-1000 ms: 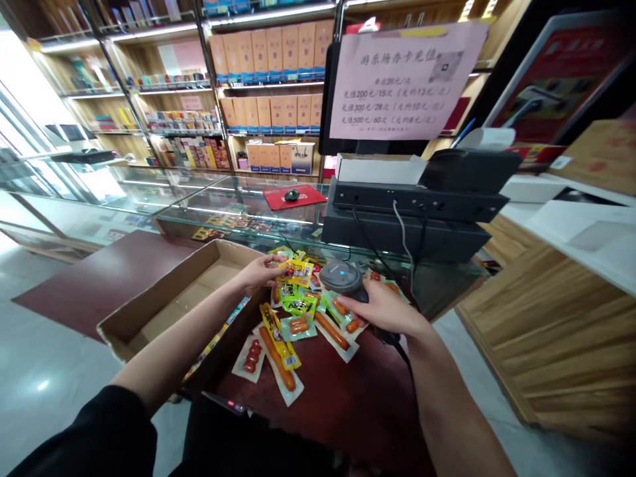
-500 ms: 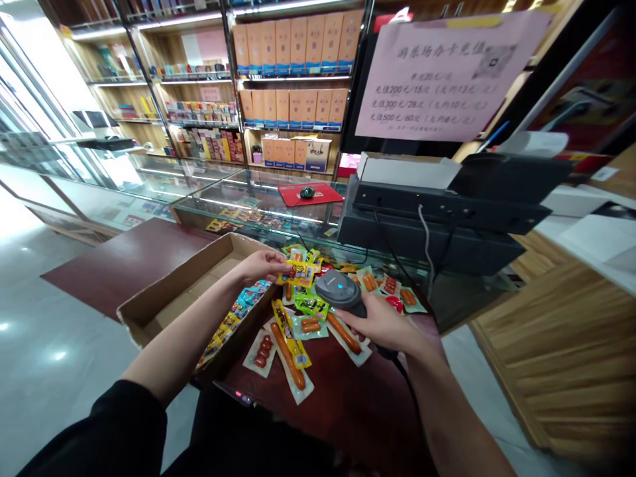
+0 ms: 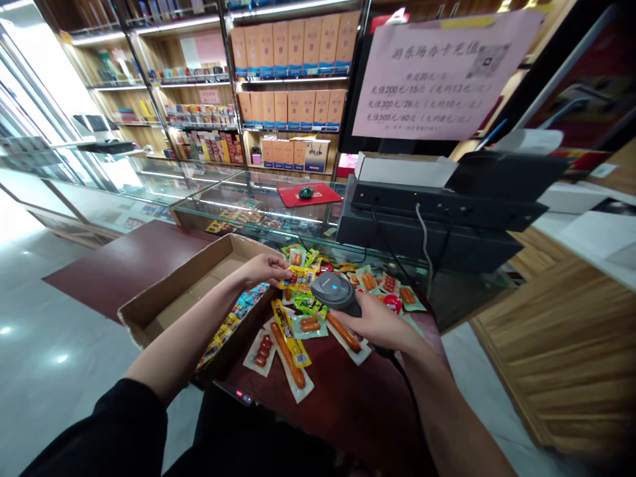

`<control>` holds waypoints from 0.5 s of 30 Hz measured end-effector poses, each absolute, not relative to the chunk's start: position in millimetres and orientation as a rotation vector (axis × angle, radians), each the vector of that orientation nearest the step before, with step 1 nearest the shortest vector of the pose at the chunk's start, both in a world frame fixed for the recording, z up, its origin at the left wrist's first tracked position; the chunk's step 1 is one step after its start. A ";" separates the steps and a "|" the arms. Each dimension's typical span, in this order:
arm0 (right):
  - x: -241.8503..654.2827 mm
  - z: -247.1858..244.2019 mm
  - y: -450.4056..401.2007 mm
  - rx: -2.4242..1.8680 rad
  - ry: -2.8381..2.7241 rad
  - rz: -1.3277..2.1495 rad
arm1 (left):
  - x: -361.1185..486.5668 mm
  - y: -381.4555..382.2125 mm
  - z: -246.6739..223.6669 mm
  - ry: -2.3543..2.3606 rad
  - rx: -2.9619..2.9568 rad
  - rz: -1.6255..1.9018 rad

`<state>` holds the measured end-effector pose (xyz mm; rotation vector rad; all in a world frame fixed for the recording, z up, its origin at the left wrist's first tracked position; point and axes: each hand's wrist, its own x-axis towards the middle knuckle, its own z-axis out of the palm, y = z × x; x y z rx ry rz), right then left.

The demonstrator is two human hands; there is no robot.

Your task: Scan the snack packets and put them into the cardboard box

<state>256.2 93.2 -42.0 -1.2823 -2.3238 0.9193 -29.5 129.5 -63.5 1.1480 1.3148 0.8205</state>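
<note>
My left hand [image 3: 268, 269] pinches a small yellow snack packet [image 3: 299, 275] by its left end, above the pile. In my right hand [image 3: 380, 321] is a grey handheld barcode scanner [image 3: 332, 291], its head close to the packet's right end. Below both hands, wrapped sausages lie spread on a dark red tabletop [image 3: 342, 404]. Among them are a long sausage in clear wrap [image 3: 288, 358], a long yellow packet [image 3: 291, 334], a short sausage pack [image 3: 310, 325] and a green packet [image 3: 311, 306]. The scanner's cable [image 3: 407, 377] trails below my right wrist.
An open cardboard box [image 3: 169, 308] stands left of the pile, with blue and yellow packets in it. Behind are a glass counter [image 3: 238, 192], a red mouse pad [image 3: 325, 193] and a black cash drawer [image 3: 427, 238]. A wooden panel [image 3: 536, 358] borders the right.
The scanner has shifted slightly left, closer to the yellow packet, and now overlaps its right end. My left hand still pinches the packet, almost in the same place.
</note>
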 end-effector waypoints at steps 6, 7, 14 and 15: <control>255.8 -41.8 94.4 -1.245 -2.355 0.941 | -28.6 127.2 -59.9 1.336 1.155 0.823; 255.8 -41.8 94.3 -1.251 -2.354 0.950 | -28.3 126.9 -59.4 1.346 1.153 0.824; 255.2 -39.7 91.8 -1.253 -2.321 0.962 | -27.7 126.9 -60.0 1.367 1.167 0.816; 255.1 -39.4 91.4 -1.262 -2.316 0.959 | -27.5 127.0 -59.8 1.361 1.171 0.814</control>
